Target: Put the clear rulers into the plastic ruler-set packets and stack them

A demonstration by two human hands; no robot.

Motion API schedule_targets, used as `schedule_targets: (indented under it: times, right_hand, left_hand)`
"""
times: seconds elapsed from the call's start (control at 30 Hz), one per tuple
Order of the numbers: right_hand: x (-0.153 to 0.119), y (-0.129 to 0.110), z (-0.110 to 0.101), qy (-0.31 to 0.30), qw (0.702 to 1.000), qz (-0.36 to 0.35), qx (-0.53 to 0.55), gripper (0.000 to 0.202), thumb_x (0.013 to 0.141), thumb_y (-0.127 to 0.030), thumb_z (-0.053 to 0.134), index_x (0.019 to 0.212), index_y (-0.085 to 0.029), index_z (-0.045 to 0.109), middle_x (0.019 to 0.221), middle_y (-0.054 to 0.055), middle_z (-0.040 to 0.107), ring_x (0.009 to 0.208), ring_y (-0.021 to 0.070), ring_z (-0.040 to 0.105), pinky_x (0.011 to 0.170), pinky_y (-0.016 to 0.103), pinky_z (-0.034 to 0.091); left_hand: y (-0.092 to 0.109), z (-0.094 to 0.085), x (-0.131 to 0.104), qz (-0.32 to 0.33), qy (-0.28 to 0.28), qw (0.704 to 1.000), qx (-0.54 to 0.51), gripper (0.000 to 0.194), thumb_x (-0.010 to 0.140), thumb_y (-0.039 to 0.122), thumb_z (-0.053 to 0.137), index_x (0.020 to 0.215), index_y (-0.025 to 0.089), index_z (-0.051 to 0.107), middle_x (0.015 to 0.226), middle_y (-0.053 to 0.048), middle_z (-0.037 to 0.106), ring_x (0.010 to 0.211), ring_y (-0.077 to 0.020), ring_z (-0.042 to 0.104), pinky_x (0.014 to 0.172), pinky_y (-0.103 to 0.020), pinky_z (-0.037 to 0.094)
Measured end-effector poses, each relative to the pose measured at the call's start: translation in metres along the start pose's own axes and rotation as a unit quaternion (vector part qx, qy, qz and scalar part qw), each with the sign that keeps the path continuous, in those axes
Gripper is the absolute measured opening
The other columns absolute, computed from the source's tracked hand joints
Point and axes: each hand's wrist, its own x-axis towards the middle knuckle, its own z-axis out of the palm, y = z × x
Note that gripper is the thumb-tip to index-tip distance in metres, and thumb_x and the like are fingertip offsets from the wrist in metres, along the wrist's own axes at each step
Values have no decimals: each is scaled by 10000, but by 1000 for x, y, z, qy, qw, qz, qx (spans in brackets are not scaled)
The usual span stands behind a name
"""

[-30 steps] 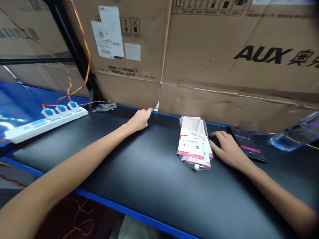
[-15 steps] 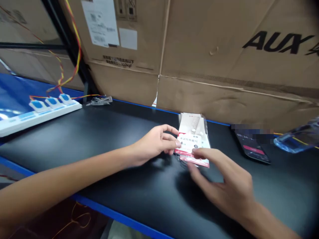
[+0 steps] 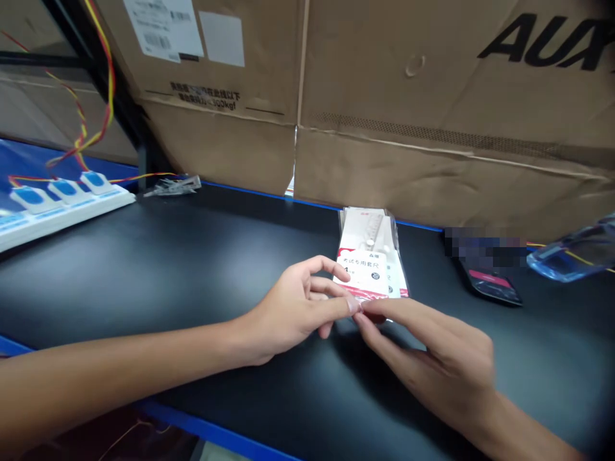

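A small stack of ruler set packets (image 3: 361, 274) in clear plastic, with red and white printed cards, lies on the black tabletop near its back edge. A clear ruler shows through the upper part of the top packet. At the near edge of that packet, my left hand (image 3: 307, 301) pinches the plastic between thumb and fingers. My right hand (image 3: 432, 358) meets it there, thumb and index finger closed on the same edge. The fingertips of both hands nearly touch, and they hide the exact bit of plastic they grip.
A phone (image 3: 494, 285) lies to the right, beside a clear blue-tinted plastic object (image 3: 557, 262). On the left is a white power strip (image 3: 67, 214) with several plugs and red-yellow wires. Crumpled clear plastic (image 3: 175, 186) sits at the back. Cardboard (image 3: 384, 153) walls the table's far side.
My right thumb and index finger have closed on the near edge of the packet. My left hand has moved down to that edge, its thumb now beside the right fingertips. The view has shifted slightly.
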Motion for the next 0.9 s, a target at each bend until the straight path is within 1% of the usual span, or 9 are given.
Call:
schedule_targets:
  times: [0.13, 0.23, 0.37, 0.5, 0.6, 0.7, 0.77, 0.9]
  right_hand:
    - [1, 0, -1, -1, 1000, 0, -1, 230, 827, -101, 782, 993, -249, 723, 829, -36, 814, 665, 127, 770, 726, 191, 609]
    - [2, 0, -2, -6, 1000, 4, -2, 208, 831, -121, 773, 977, -262, 728, 808, -44, 812, 633, 133, 764, 677, 205, 615]
    - [4, 0, -3, -5, 1000, 4, 2, 185, 823, -111, 769, 941, -249, 733, 767, -47, 803, 589, 118, 748, 633, 181, 596]
    - [4, 3, -4, -3, 1000, 5, -5, 159, 812, -109, 771, 899, -237, 736, 717, -49, 785, 556, 115, 736, 614, 176, 589]
    - [3, 5, -5, 4, 1000, 6, -15, 151, 806, -115, 778, 889, -236, 742, 718, -47, 788, 563, 119, 742, 636, 175, 599]
    - [3, 6, -5, 9, 1000, 13, -20, 161, 791, -109, 787, 883, -235, 747, 721, -40, 793, 560, 124, 744, 647, 173, 605]
    - [3, 5, -6, 11, 1000, 14, -18, 165, 790, -106, 782, 878, -241, 747, 717, -41, 794, 552, 129, 743, 641, 179, 610]
    - [4, 4, -7, 13, 1000, 10, -20, 168, 794, -108, 772, 860, -260, 743, 705, -55, 788, 542, 135, 739, 616, 195, 613]
  left_hand:
    - [-2, -1, 0, 4, -1, 1000, 8, 409, 750, 341, 881, 979, 176, 585, 825, -9, 733, 504, -48, 544, 496, -176, 401]
    - [-3, -1, 0, 11, -2, 1000, 17, 369, 736, 301, 883, 938, 180, 600, 820, -4, 715, 550, -73, 565, 517, -196, 441]
    - [-3, -1, 2, 24, -7, 999, 35, 299, 755, 294, 854, 879, 170, 612, 816, -12, 696, 600, -91, 578, 539, -209, 476]
    - [-1, -5, 7, 50, 12, 995, 91, 218, 793, 280, 795, 840, 162, 619, 752, -4, 672, 562, -86, 567, 530, -213, 446]
    - [0, -10, 11, 88, 45, 983, 155, 157, 785, 233, 767, 817, 165, 628, 688, 14, 643, 562, -94, 563, 544, -221, 435]
    - [-1, -14, 16, 116, 65, 969, 210, 105, 786, 210, 735, 804, 167, 640, 707, 6, 652, 627, -115, 583, 605, -239, 459]
    - [-2, -16, 17, 130, 65, 958, 245, 81, 792, 204, 717, 799, 169, 645, 735, 0, 659, 668, -125, 588, 629, -245, 461]
    - [-6, -17, 18, 155, 51, 937, 308, 36, 815, 206, 679, 809, 181, 654, 740, 12, 651, 659, -124, 565, 608, -246, 443]
